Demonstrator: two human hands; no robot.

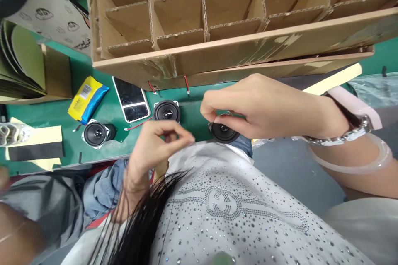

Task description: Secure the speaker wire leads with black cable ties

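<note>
My left hand (158,143) is closed, with thumb and forefinger pinched in front of a small black round speaker (167,112). Whatever is between those fingertips, if anything, is too small to make out. My right hand (251,107) is also closed in a pinch, above another round speaker (224,132) near the table's front edge, and partly covers it. I cannot tell whether its fingers hold something or touch that speaker. A red wire with a white plug (137,125) runs toward the speaker by my left hand. A third speaker (95,133) lies further left.
A cardboard box with dividers (199,56) spans the back of the green table (192,126). A phone-like device (131,99) and a yellow-blue packet (88,99) lie left, near a box of green discs (57,72). A co-worker's blurred arm (18,232) is at lower left.
</note>
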